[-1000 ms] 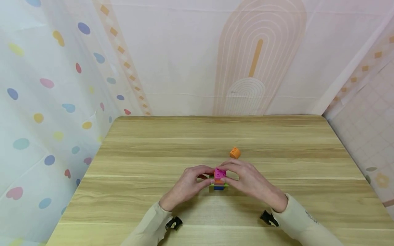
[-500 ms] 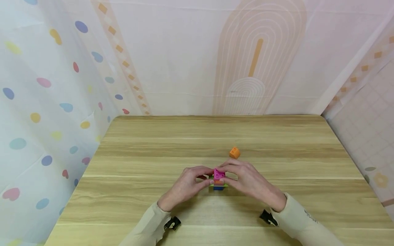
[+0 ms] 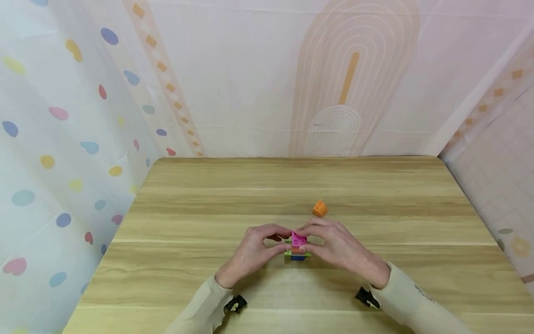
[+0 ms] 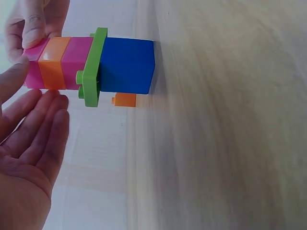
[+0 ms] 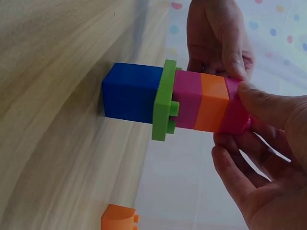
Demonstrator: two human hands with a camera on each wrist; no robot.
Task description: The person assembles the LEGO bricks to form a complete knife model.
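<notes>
An upright stack of building blocks stands on the wooden table. At its base is a blue block (image 4: pixel 127 64). A flat green plate (image 4: pixel 93 72) juts out past it on the sides, followed upward by a pink block (image 5: pixel 187 98), an orange block (image 5: pixel 213 103) and a second pink block (image 3: pixel 298 239) on top. From the right, my right hand (image 3: pixel 339 244) pinches that top block between thumb and fingers. On the opposite side my left hand (image 3: pixel 253 250) grips the upper part of the stack, thumb on the near face and fingers behind.
A loose orange block (image 3: pixel 320 208) with a curved side lies just beyond the right hand. The wooden table (image 3: pixel 200 199) meets a patterned curtain (image 3: pixel 233 83) at the back and left. Black straps (image 3: pixel 235 304) show at both wrists.
Both hands stay around the top of the stack with barely any motion. The view has shifted slightly; the loose orange block lies where it was.
</notes>
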